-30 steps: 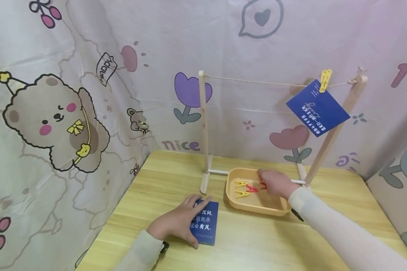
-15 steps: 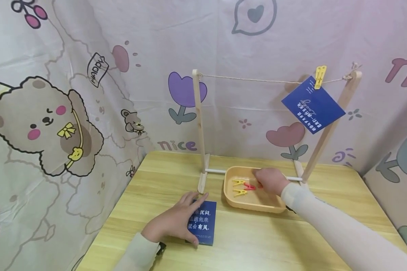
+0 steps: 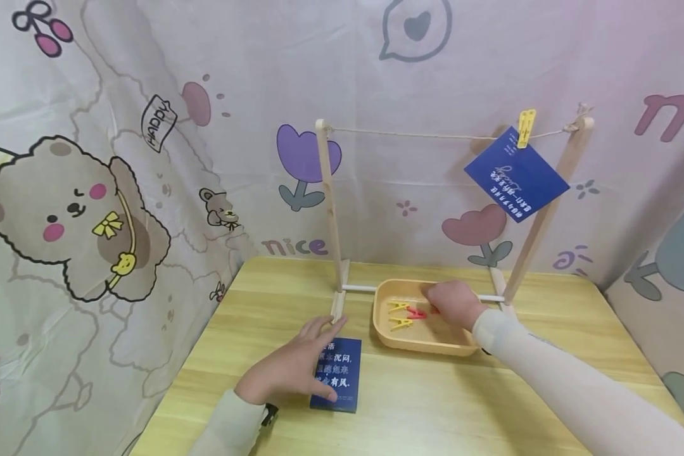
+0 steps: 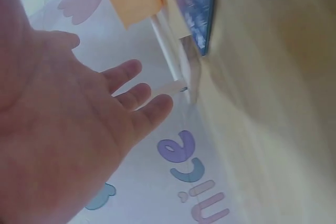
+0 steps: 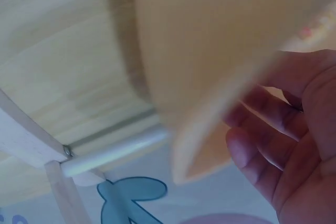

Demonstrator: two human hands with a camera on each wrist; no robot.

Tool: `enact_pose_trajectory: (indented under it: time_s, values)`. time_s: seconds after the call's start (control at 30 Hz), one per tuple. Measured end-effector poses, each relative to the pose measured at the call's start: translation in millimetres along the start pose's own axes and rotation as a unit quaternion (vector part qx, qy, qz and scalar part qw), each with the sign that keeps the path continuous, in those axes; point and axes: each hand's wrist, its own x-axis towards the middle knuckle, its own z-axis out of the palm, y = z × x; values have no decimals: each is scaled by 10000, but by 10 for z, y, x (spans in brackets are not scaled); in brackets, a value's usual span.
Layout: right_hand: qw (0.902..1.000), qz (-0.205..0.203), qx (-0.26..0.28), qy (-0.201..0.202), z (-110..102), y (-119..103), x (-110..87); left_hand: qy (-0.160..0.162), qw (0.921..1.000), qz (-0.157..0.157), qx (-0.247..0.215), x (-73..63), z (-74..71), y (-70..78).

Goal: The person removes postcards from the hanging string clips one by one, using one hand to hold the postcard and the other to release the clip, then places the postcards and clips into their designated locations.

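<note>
My left hand [image 3: 291,367], fingers spread, hovers over a blue card [image 3: 342,373] with white lettering on the table. The left wrist view shows nothing in its palm [image 4: 68,114], with the card's edge [image 4: 202,30] beyond the fingers. My right hand [image 3: 453,304] reaches into a light-orange plastic basket [image 3: 422,347], its fingers bent inside the rim. Beside it lie yellow clothespins [image 3: 400,323] and a red clothespin [image 3: 416,313]; another bit of red shows by the fingers. The fingertips are hidden, so I cannot tell whether they pinch a clothespin.
A wooden frame with two posts [image 3: 329,209] stands behind the basket, joined low by a white rod [image 3: 359,288]. From its string [image 3: 410,133] hangs another blue card [image 3: 515,174], held by a yellow clothespin [image 3: 525,128]. A printed cloth [image 3: 251,76] backs the table.
My left hand has lifted slightly off the blue card, baring more lettering, and its thumb has shifted up over the card. My right hand stays inside the basket. The head view has shifted a little.
</note>
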Motion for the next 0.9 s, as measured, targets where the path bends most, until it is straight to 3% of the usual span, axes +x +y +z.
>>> enact_pose_trajectory:
  time_s: [0.13, 0.23, 0.4, 0.5, 0.6, 0.7, 0.9]
  values:
    - [9997, 49, 247, 49, -311, 16, -65, 419, 9990, 7, 147, 106, -139, 92]
    - [9970, 51, 671, 391, -583, 17, -127, 910, 9952, 110, 333, 208, -271, 184]
    - [9842, 204, 1267, 1216, -1043, 55, -209, 1809, 9808, 578, 444, 433, -486, 357]
    - [9716, 335, 1545, 1760, -1317, 131, -238, 2221, 9708, 841, 350, 598, -618, 516]
    - [9534, 449, 1748, 2417, -1579, 246, -273, 2467, 9637, 1010, 141, 791, -745, 721]
    - [9284, 599, 1798, 3195, -1830, 378, -341, 2592, 9582, 1186, -239, 1020, -852, 947]
    - [8613, 1202, 1876, 4566, -2289, 651, -468, 2667, 9415, 1372, -1538, 1512, -1041, 1422]
